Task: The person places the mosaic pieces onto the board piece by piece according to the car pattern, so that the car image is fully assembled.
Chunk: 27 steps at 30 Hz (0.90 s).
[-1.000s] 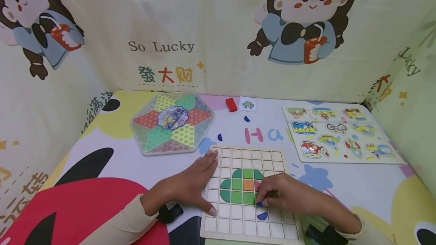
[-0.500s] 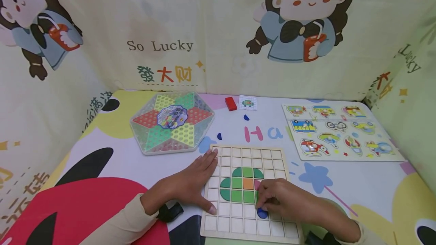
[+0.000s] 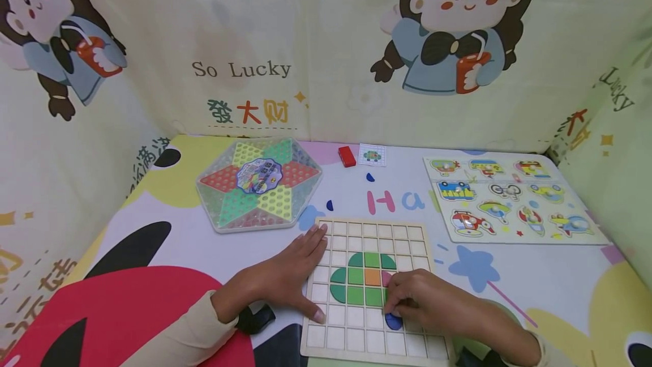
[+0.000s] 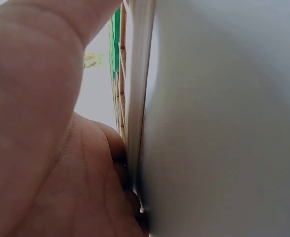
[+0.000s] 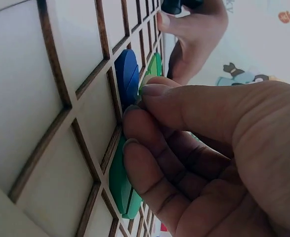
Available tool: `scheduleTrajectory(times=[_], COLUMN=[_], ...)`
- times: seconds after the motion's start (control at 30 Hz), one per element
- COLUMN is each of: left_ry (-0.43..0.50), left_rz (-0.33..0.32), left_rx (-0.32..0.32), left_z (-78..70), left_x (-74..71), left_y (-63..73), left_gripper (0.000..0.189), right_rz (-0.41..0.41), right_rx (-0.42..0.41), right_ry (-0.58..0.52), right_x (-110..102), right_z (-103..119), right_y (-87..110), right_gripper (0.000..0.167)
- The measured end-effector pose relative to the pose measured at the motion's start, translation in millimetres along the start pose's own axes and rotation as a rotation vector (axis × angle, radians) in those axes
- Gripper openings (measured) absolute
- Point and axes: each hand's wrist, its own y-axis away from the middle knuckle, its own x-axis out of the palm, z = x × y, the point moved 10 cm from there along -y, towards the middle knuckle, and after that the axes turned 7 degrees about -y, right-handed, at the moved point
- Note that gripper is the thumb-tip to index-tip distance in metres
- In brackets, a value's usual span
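Observation:
A wooden grid board (image 3: 355,317) lies on the table, with green, orange and pink tiles making a turtle-like pattern (image 3: 355,296). My left hand (image 3: 282,271) rests along its left edge, fingers extended and thumb spread. Over the lower right of the pattern, my right hand (image 3: 428,299) curls its fingers and pinches a small blue tile with thumb and index finger. Two blue rounded tiles (image 5: 126,74) lie against each other in one cell in the right wrist view, fingertips at their edge. The left wrist view shows my palm beside the board's rim (image 4: 139,74).
Two more blue tiles, one half-round tile (image 3: 329,205) and another (image 3: 370,177), lie beyond the board. Behind them are a red block (image 3: 347,157) and a pattern card (image 3: 372,155). A hexagonal game box (image 3: 229,186) stands left, a vehicle puzzle (image 3: 514,200) right.
My right hand has moved slightly down toward me, bringing its blue tile against the other one on the board. The left hand has kept its place.

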Motion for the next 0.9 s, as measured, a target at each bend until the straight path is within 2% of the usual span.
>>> scheduleTrajectory(times=[0.2, 0.37, 0.47, 0.67, 0.9], left_ry=[-0.012, -0.007, -0.004, -0.007, 0.0], left_rz=[-0.005, -0.007, -0.005, -0.002, -0.003], left_rx=[-0.007, -0.014, -0.015, -0.016, -0.012], left_z=[1.3, 1.1, 0.6, 0.1, 0.2], left_x=[0.3, -0.4, -0.5, -0.1, 0.9], left_y=[0.7, 1.7, 1.8, 1.2, 0.2], left_gripper=[0.124, 0.124, 0.123, 0.123, 0.123], right_rz=[-0.034, -0.103, -0.139, -0.239, -0.338], right_rx=[-0.008, -0.071, -0.067, -0.021, 0.1], right_ry=[-0.023, -0.05, -0.086, -0.058, -0.027], right_x=[-9, -22, -32, -52, -68], right_z=[2, 4, -3, -21, -46], right_y=[-0.8, -4.1, -7.8, -19.2, -35.2], right_gripper=[0.023, 0.023, 0.023, 0.022, 0.018])
